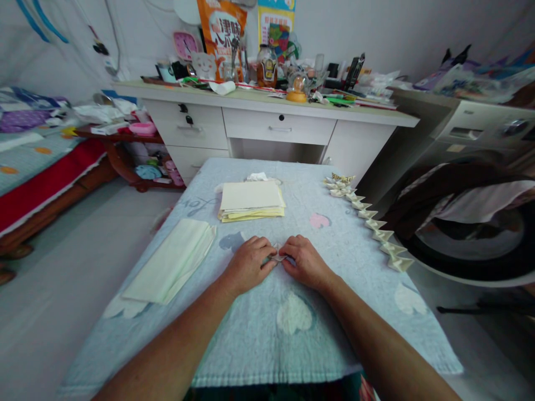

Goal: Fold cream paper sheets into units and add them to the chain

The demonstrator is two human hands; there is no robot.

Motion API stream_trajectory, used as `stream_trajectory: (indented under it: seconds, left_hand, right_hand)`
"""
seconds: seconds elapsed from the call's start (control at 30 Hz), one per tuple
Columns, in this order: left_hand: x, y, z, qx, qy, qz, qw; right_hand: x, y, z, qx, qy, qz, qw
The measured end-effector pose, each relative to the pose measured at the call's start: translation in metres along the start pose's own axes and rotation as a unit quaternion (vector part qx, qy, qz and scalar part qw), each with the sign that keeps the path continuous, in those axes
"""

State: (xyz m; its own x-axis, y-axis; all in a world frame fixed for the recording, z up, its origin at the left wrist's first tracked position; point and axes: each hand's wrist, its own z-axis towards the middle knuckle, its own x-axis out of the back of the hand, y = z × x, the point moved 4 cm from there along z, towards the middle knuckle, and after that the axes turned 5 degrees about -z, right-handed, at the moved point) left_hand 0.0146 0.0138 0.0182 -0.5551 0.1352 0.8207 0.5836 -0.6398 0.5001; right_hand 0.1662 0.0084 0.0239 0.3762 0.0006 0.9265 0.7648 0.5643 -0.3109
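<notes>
Both of my hands meet over the middle of the cloth-covered table (251,340). Pinched between them is a small folded piece of paper (278,257), pale and pointed, mostly covered by the fingers. My left hand (251,264) grips its left side with thumb and fingertips. On its right side, my right hand (304,260) does the same. Beyond the hands lies a stack of cream and yellow paper sheets (251,197). Long pale green folded sheets (171,262) rest to the left. A row of folded paper pieces (376,225) runs along the table's right side.
A white desk (276,125) crowded with a jar (266,67), an orange bag (221,39) and small items stands behind the table. At right is a washing machine (480,128) with clothes hanging from its open door. A bed (45,167) is at far left.
</notes>
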Motion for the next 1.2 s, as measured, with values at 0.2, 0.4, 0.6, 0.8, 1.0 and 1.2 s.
stream_trajectory:
  seconds: [0.2,0.4,0.6,0.8,1.0,1.2]
  left_hand:
    - [-0.0031,-0.0025,0.0031,-0.004,0.007,0.001,1.000]
    - [-0.0033,-0.0052,0.0038,0.010,0.022,-0.025,0.999]
    - [-0.0018,-0.0062,0.0024,0.025,0.021,-0.024,0.999]
    - [-0.0005,-0.0091,0.0029,0.033,0.012,-0.018,0.999]
    - [0.0015,-0.0073,0.0052,0.043,0.000,-0.024,0.999]
    - [0.0015,-0.0090,0.0046,0.056,0.014,-0.023,0.998]
  right_hand:
    - [-0.0031,0.0006,0.0002,0.009,0.004,0.000,1.000]
    - [-0.0034,-0.0024,0.0020,-0.010,0.008,-0.014,1.000]
    - [-0.0058,-0.0021,0.0024,0.004,0.010,-0.026,1.000]
    - [-0.0076,-0.0032,0.0053,0.001,-0.001,-0.056,0.998]
    - [-0.0083,-0.0046,0.0054,-0.019,0.005,-0.028,0.999]
    - [-0.0089,-0.0035,0.0079,-0.046,-0.013,-0.015,0.999]
